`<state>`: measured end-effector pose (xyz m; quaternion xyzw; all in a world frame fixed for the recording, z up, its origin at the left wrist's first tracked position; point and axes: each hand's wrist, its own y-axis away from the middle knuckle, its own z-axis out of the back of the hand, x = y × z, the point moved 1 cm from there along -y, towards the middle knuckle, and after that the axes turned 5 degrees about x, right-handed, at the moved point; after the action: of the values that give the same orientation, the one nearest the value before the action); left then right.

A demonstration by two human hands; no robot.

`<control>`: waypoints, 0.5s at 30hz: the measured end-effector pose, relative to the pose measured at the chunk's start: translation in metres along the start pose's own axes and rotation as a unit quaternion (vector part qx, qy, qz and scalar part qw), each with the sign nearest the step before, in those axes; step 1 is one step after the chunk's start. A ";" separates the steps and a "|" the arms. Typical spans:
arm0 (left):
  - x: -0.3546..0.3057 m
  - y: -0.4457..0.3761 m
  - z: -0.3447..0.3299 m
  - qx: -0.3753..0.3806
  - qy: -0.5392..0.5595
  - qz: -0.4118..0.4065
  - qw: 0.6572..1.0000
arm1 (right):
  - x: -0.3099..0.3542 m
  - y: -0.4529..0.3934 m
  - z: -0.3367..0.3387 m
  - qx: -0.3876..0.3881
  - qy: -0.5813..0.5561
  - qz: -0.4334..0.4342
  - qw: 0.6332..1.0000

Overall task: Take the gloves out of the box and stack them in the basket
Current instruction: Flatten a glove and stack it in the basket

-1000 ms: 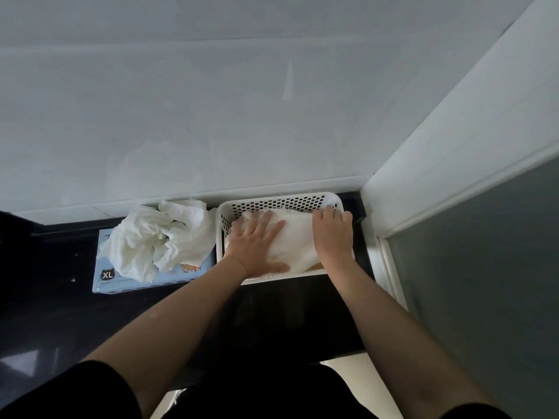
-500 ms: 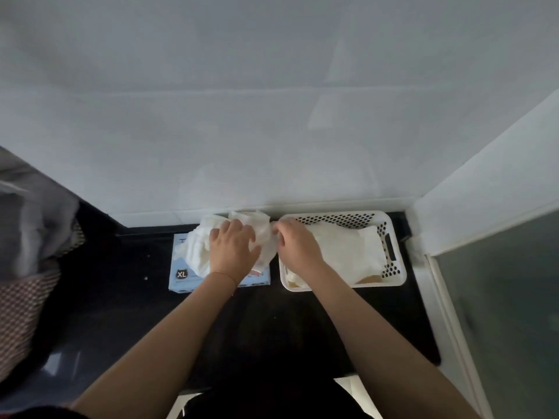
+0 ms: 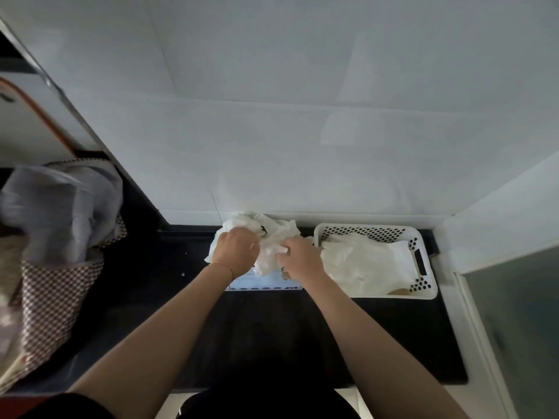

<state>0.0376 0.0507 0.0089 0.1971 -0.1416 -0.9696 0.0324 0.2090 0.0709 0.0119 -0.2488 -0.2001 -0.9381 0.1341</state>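
Item 1: crumpled gloves [image 3: 273,237], white, thin, loose heap atop the box [image 3: 263,282]; both hands are in the heap. Left hand [image 3: 237,252]: knuckles up, fingers curled down into the heap's left part, gripping a bunch of glove material; thin bracelet at wrist. Right hand [image 3: 302,257]: just right of the left hand, fingers curled, pinching a fold of the same heap at its right edge; white material shows betw. the two hands. Which single glove each hand has: cannot tell, heap too tangled. Item 2: box, pale blue carton, mostly hidden under hands & heap; only its near edge w/ a row of small printed marks shows, directly below the wrists. Item 3: basket [image 3: 423,285], white plastic, perforated walls, slot handle on its far-right end; sits immediately right of the right hand, touching or nearly touching the box, exact contact hidden by the forearm. Inside: stacked gloves [image 3: 369,267], flat, white, several layers, filling most of the floor; a tan patch shows at the near-right corner. Item 4: counter [image 3: 393,343], dark, glossy, carries box & basket; both forearms cross it from the near side. Item 5: wall [image 3: 272,131], pale, just beyond the heap. Item 6: checked bag [image 3: 54,291] w/ grey plastic inside, well left of the left hand.
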 end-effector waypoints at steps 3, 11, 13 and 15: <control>-0.003 0.006 0.014 -0.024 0.098 -0.008 0.995 | 0.010 0.002 0.024 -0.014 -0.094 -0.001 0.996; -0.045 0.031 0.079 0.062 0.541 -0.100 0.833 | 0.037 0.022 0.101 -0.002 -0.314 -0.018 0.949; -0.050 0.031 0.093 0.109 0.553 -0.145 0.813 | 0.036 0.025 0.111 0.004 -0.385 -0.020 0.923; -0.059 0.030 0.104 0.107 0.519 -0.157 0.834 | 0.035 0.030 0.121 0.012 -0.442 -0.020 0.897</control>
<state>0.0513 0.0561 0.1317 0.6930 -0.1739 -0.6958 -0.0728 0.2404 0.0927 0.1353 -0.6324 -0.2553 -0.7312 0.0161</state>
